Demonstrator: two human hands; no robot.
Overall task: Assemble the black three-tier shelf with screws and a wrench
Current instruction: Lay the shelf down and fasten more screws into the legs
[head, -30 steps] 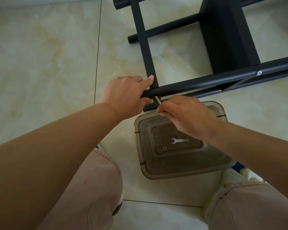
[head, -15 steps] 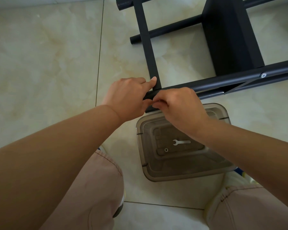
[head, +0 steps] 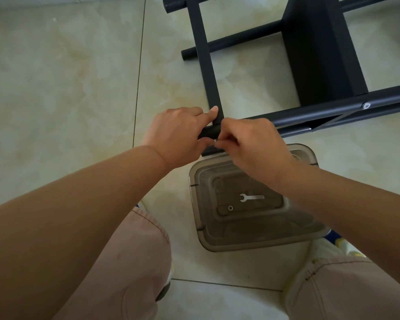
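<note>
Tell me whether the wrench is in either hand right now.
No: the wrench lies in the clear container, while both hands work at the shelf frame.

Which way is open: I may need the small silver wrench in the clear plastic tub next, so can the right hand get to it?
Probably yes. The small silver wrench lies uncovered in the open-topped clear plastic tub, just below the right hand; only that forearm passes above it. The hand would first have to release what it pinches at the black tube end.
</note>
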